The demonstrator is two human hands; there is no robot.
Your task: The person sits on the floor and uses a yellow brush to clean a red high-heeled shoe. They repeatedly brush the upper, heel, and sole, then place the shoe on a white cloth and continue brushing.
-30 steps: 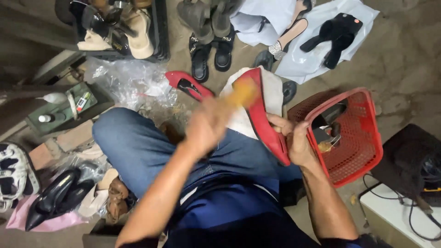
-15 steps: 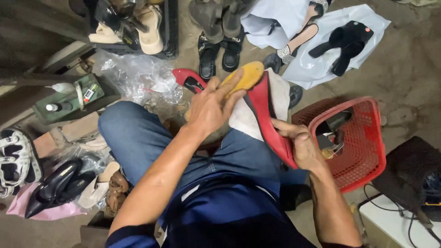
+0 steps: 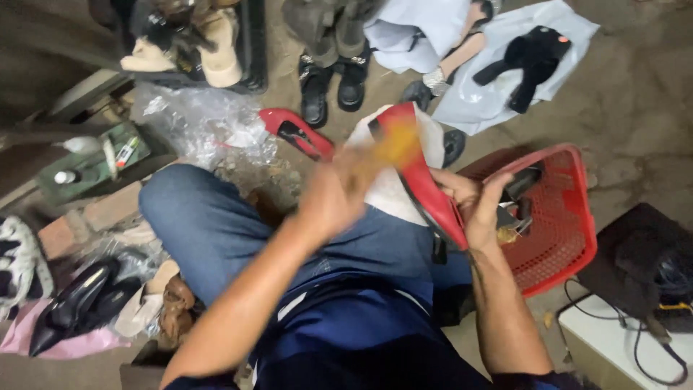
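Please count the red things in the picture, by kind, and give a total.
Red shoes: 2, one held in the right hand at, one on the floor
Red baskets: 1
Total: 3

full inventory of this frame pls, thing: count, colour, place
red shoe: 1, red, on the lap, gripped by right hand
yellow block: 1, blurred, at left hand's fingertips against that shoe
white cloth: 1, under that shoe
second red shoe: 1, on the floor
red basket: 1, at right
black heels: pair, lower left
black sandals: pair, top centre
left hand: blurred
right hand: holding shoe
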